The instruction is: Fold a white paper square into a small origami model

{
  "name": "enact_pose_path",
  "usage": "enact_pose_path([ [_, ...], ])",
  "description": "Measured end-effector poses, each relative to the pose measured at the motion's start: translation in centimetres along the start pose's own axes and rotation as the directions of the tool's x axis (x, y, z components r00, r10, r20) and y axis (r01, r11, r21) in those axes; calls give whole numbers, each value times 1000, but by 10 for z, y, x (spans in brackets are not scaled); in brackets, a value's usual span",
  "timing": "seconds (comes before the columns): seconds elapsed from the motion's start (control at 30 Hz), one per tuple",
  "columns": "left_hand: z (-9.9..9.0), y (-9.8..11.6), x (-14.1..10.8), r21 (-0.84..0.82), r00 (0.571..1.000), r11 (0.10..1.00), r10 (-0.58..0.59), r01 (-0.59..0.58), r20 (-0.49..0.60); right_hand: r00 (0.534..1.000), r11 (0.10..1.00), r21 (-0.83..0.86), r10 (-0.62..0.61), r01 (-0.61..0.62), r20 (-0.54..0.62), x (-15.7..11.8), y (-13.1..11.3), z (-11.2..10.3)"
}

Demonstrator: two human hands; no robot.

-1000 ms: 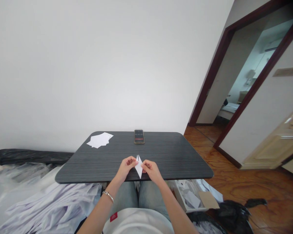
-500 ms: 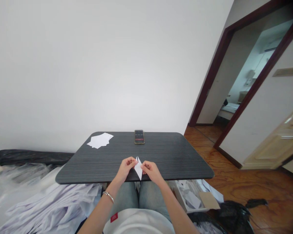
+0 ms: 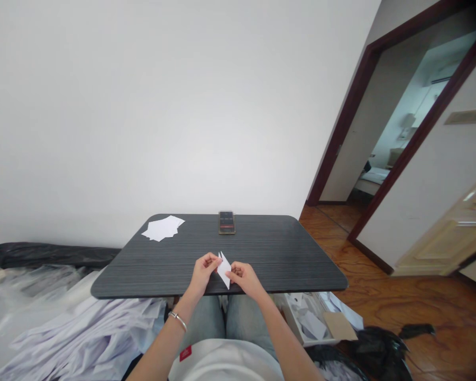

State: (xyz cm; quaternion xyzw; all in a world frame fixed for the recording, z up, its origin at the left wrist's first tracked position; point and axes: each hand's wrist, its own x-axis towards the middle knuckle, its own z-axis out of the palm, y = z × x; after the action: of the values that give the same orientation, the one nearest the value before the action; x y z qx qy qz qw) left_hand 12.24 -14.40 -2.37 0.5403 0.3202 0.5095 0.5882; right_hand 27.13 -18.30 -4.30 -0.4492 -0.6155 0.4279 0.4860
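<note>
Between my hands is a small piece of folded white paper, held tilted just above the table's near edge, with two pointed tips at its top. My left hand pinches its upper left side between thumb and fingers. On the lower right side, my right hand grips the paper with the thumb in front and the fingers curled behind. Toward the far left of the dark table lies a loose pile of white paper sheets.
A dark phone-like device sits at the table's back edge by the white wall. Below on the right stands an open box with papers, beside black plastic bags. White cloth is heaped at lower left. A doorway opens at right.
The folded paper has turned slightly and risen a little, its two top tips now closer together. Both hands keep their hold; the left has shifted slightly up and left.
</note>
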Motion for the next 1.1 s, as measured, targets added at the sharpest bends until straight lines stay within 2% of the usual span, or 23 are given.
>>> enact_pose_path([
  [0.2,-2,-4,1,-58,1000,998,-25,26,15,994,998,55,-16,22,-105,-1,-1,-3],
  [0.4,-1,-6,4,-49,998,997,-56,56,-4,985,984,176,60,-31,-163,-1,-1,-1],
  [0.47,0,-7,5,0,998,999,-48,48,34,986,984,176,53,-25,-157,0,0,0],
  [0.6,3,-8,5,118,980,992,-70,48,185,990,986,163,43,-20,-138,0,2,-1],
  [0.67,3,-8,4,147,975,988,-80,50,205,991,988,151,37,-17,-131,0,2,-1],
  [0.87,1,-6,2,150,996,988,-57,45,75,991,998,43,49,-44,-128,-1,0,-1],
  [1.1,2,-2,1,91,998,995,-37,33,40,994,999,26,23,-20,-103,-2,-1,-1],
])
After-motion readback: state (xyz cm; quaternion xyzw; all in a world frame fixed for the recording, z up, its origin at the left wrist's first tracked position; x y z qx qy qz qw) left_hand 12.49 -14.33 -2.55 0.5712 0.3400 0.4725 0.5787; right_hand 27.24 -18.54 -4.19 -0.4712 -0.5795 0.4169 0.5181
